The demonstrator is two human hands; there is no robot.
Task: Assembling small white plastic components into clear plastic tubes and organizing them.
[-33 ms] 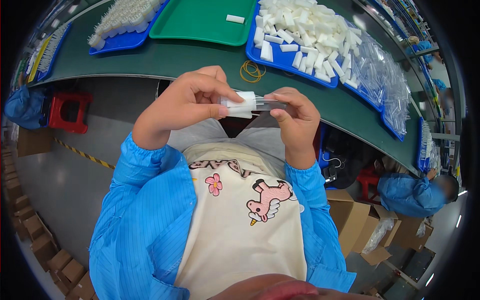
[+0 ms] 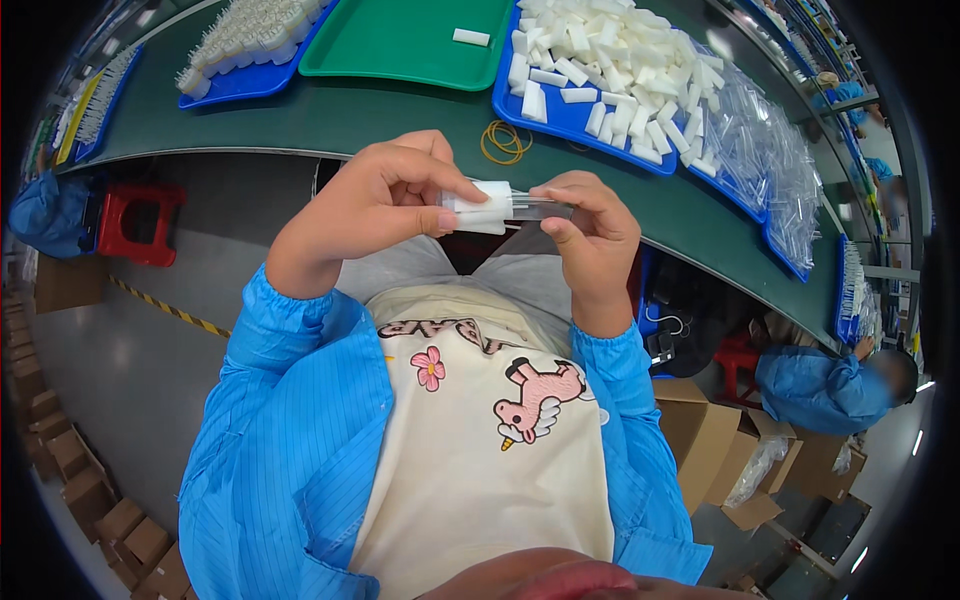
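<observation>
In front of my lap, my left hand [image 2: 375, 200] is closed around several short white cylinders [image 2: 489, 196], thumb below and fingers above. Thin clear tubes [image 2: 545, 208] stick out of their right ends. My right hand [image 2: 598, 235] pinches these tubes between thumb and fingers; its fingers hide their far ends. Just past the hands, a few yellow rubber bands [image 2: 505, 160] lie on the green table [image 2: 400, 112]. A heap of similar white pieces [image 2: 610, 60] fills a blue tray [image 2: 565, 130] at the far right.
A green tray [image 2: 400, 40] holds one white piece [image 2: 471, 38]. Left of it, a blue tray [image 2: 240, 82] carries white pieces with thin tubes. Clear tubes [image 2: 765, 140] are piled at right. A red stool [image 2: 140, 225], cardboard boxes [image 2: 690, 440] and a seated co-worker [image 2: 820, 388] are nearby.
</observation>
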